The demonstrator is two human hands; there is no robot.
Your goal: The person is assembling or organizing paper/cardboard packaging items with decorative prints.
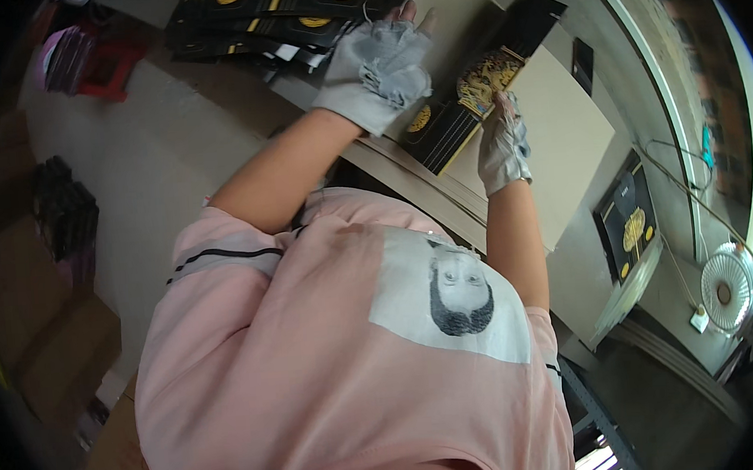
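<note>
Black-and-gold flat carton [479,79] lies on the beige worktop [562,135]. Right hand [503,143], gloved, fingers pinching its near edge. Left hand [380,69], gloved, fingers spread flat near the carton stack [282,10].

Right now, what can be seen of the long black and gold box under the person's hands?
The long black box looks like glossy printed cardboard, with an ornate gold design near its middle and a round gold emblem toward its near end. It lies flat and diagonal on the pale table. The gloved right hand grips its near right edge; the gloved left hand rests by its left side, contact unclear.
</note>
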